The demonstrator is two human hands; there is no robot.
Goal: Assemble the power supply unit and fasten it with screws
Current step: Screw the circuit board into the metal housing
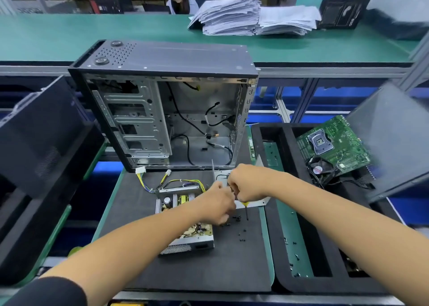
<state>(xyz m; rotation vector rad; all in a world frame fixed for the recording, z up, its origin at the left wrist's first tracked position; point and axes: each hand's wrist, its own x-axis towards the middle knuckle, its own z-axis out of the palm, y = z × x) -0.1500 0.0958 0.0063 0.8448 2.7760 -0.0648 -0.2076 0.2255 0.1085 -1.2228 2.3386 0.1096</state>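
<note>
Right now the PSU lies open on the mat; likely rigid, weighty, fragile board, so grip the casing. Right hand clamps a screwdriver; left hand fingers curled, grip unclear.

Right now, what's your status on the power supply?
Right hand grips screwdriver; left hand at cover plate. Power supply open. Loose screws nearby.
</note>
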